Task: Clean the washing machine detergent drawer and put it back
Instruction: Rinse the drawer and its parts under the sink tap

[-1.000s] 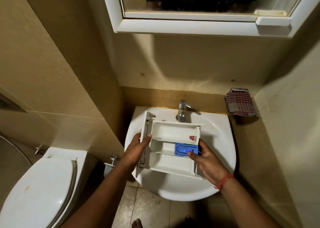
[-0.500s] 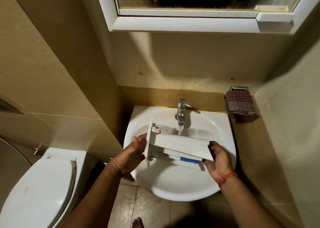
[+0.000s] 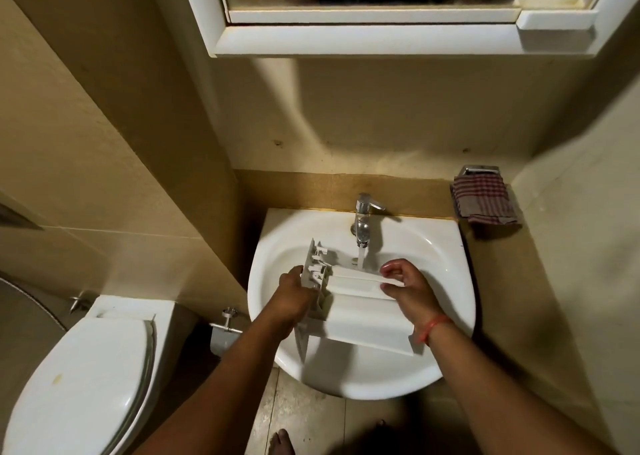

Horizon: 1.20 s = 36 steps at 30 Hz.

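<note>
Drawer: the white detergent drawer is held over the basin, turned so its plain underside faces up and its open compartments face down.
Drawer front: the front panel stands on edge against the left hand; its clips and ribs show.
Left hand: the left hand wraps the panel end, its fingers closed on the panel's edge.
Right hand: the right hand holds the far end, its fingers curled over the back edge, gripping the drawer.
Water: a thin stream falls from the tap and lands on the drawer just beyond the right fingers.
Sink: the white sink lies below both hands and catches the run-off.
Step in hand: rinsing, by my judgement.
Doing it well: keep both grips firm, since wet plastic likely slips; tilt the drawer so water runs along its length and off into the sink; turn it over so the compartments get flushed too.
Nearby: a checked cloth hangs on the wall to the right, well apart from the right fingers; it could serve for drying.
</note>
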### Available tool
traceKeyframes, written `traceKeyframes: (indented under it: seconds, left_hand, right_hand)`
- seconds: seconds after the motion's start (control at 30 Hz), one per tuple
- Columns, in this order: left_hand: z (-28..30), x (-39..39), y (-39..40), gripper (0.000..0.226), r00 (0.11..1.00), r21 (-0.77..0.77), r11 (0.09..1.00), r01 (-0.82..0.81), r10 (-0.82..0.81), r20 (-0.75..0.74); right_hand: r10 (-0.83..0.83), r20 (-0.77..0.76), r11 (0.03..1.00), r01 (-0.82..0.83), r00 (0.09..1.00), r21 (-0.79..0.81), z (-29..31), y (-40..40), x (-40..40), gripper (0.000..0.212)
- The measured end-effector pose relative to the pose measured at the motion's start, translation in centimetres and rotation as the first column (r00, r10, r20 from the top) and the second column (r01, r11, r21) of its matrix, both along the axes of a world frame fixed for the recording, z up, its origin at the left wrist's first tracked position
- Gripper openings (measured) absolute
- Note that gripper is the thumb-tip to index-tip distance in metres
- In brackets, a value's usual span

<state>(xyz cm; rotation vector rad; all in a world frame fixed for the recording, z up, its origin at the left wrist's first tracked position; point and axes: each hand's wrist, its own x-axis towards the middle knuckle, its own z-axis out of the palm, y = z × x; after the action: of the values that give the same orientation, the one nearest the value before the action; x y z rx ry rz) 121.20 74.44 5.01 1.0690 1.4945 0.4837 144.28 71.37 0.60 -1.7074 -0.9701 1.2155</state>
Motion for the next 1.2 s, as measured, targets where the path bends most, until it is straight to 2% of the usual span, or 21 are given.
traceKeyframes:
  seconds: [0.07,0.1,0.13,0.2,0.3,0.33,0.4,0.43,0.47,0.53,0.57,0.6,0.63,0.7,0.77,0.87,0.93,1.03,1.13,1.17,1.2]
  left_hand:
    - [-1.3,0.0,0.3,0.051,0.999,0.063,0.998,0.002,0.001,-0.039]
    - [-1.4,0.3,0.3,0.054,0.998,0.093,0.996,0.009,-0.003,-0.070]
    - [-1.5,0.6,0.2,0.056,0.995,0.116,0.993,0.018,-0.007,-0.099]
    - [-1.6,1.2,-0.1,0.056,0.991,0.146,0.989,0.029,-0.009,-0.133]
    - [-2.0,1.6,-0.5,0.055,0.992,0.173,0.985,-0.021,0.042,-0.115]
    - [-2.2,1.6,-0.6,0.055,0.993,0.186,0.982,-0.036,0.057,-0.106]
    - [-2.5,1.7,-0.6,0.055,0.991,0.207,0.977,-0.053,0.076,-0.109]
    - [-2.5,1.7,-0.7,0.055,0.990,0.212,0.976,-0.057,0.083,-0.112]
    - [-2.6,1.7,-0.7,0.054,0.990,0.222,0.973,-0.064,0.090,-0.112]
    - [-3.0,1.7,-0.9,0.054,0.988,0.250,0.966,-0.073,0.104,-0.116]
    - [-3.2,1.8,-1.0,0.053,0.986,0.267,0.961,-0.066,0.103,-0.128]
    - [-3.3,1.9,-1.1,0.053,0.986,0.289,0.956,-0.047,0.092,-0.142]
    - [-3.4,2.2,-1.3,0.054,0.984,0.312,0.950,-0.027,0.080,-0.160]
    - [-3.6,2.8,-1.4,0.054,0.977,0.357,0.934,-0.004,0.079,-0.197]
    - [-3.8,3.2,-1.5,0.053,0.973,0.375,0.927,-0.005,0.091,-0.210]
    - [-4.1,3.4,-1.5,0.056,0.972,0.377,0.926,-0.002,0.090,-0.216]
    - [-4.1,3.5,-1.5,0.058,0.972,0.378,0.926,-0.002,0.091,-0.218]
    - [-4.2,3.6,-1.5,0.060,0.970,0.388,0.921,-0.001,0.095,-0.223]
    - [-4.2,3.6,-1.5,0.062,0.967,0.397,0.918,-0.027,0.124,-0.221]
    - [-4.2,3.6,-1.4,0.062,0.966,0.398,0.917,-0.035,0.133,-0.222]
    - [-4.2,3.5,-1.4,0.062,0.963,0.397,0.917,-0.040,0.141,-0.228]
  right_hand:
    - [0.138,0.276,0.990,-0.123,0.951,-0.069,-0.5,0.7,-0.2,0.031]
    - [0.145,0.354,0.989,-0.123,0.924,-0.084,-0.4,1.2,-0.6,0.032]
    - [0.101,0.330,0.993,-0.074,0.939,-0.093,-0.2,1.9,-1.2,0.033]
    - [-0.022,0.171,0.992,0.042,0.985,-0.119,0.2,4.0,-2.2,0.032]
    - [0.026,0.007,0.975,-0.024,1.000,-0.223,-0.3,7.3,-3.4,0.016]
    - [0.033,0.021,0.972,-0.027,0.999,-0.235,-0.5,8.4,-3.4,0.018]
    - [-0.021,0.022,0.990,0.024,1.000,-0.136,-0.3,9.2,-3.3,0.020]
    - [-0.092,-0.065,0.988,0.083,0.994,-0.130,-0.6,9.3,-3.4,0.020]
    - [-0.081,-0.112,0.993,0.070,0.990,-0.093,-1.1,9.2,-3.6,0.020]
    - [0.043,-0.066,0.996,-0.047,0.997,-0.073,-1.2,8.8,-4.1,0.017]
    - [0.137,0.073,0.990,-0.135,0.988,-0.035,-1.9,8.3,-4.1,0.018]
    - [0.263,0.248,0.962,-0.274,0.933,0.010,-2.4,7.5,-3.7,0.018]
    - [0.346,0.353,0.922,-0.385,0.870,0.046,-3.0,6.7,-3.3,0.018]
    - [0.498,0.514,0.816,-0.578,0.699,-0.003,-4.1,5.6,-2.3,0.020]
    - [0.553,0.611,0.775,-0.619,0.567,-0.127,-5.1,4.8,-0.9,0.034]
    - [0.464,0.720,0.879,-0.364,0.516,-0.306,-5.3,4.0,0.2,0.043]
    - [0.481,0.746,0.875,-0.306,0.460,-0.376,-4.5,4.3,-1.3,0.037]
    - [0.500,0.695,0.855,-0.421,0.517,-0.303,-4.1,5.3,-5.4,0.041]
    - [0.541,0.705,0.791,-0.562,0.458,-0.241,-4.3,5.4,-6.1,0.047]
    - [0.543,0.729,0.773,-0.586,0.416,-0.242,-4.9,5.1,-5.1,0.049]
    - [0.523,0.744,0.790,-0.565,0.416,-0.239,-5.0,4.5,-3.6,0.053]
